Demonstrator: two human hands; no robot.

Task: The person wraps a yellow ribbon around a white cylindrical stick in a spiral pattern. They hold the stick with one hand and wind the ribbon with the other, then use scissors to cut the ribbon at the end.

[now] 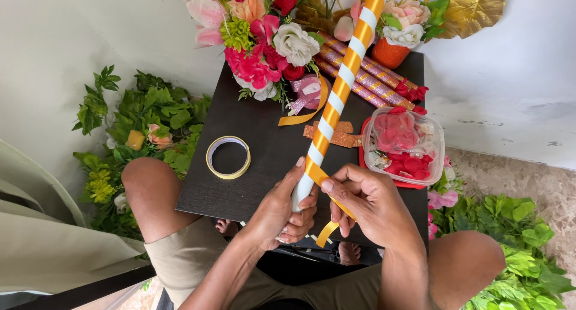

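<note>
Seen from your head looking down, your left hand (282, 211) is wrapped in a closed grip around the lower end of a long white stick (341, 88), fingers curled round its white base and thumb lying up along it. The stick rises away from you at a slant, over the dark desk (264, 160) and up past the flowers, and it is spiralled with an orange-gold ribbon (329, 233) for nearly all its length; only the bit inside your left grip shows bare white. Your right hand (369, 205) sits just beside the left, its thumb and fingers pinched together on the ribbon where it meets the stick, right above your left grip. The ribbon's loose tail runs under your right hand and hangs down between your two hands, over the near edge of the desk. On the desk to the left lies a roll of tape (228, 157), well apart from your hands. To the right stands a clear plastic box of red petals (403, 145), near your right hand. At the far edge are a bouquet of artificial flowers (264, 37) and several glittery pink wrapped sticks (372, 82). Green leaves (141, 115) lie on the floor on both sides of your knees.
</note>
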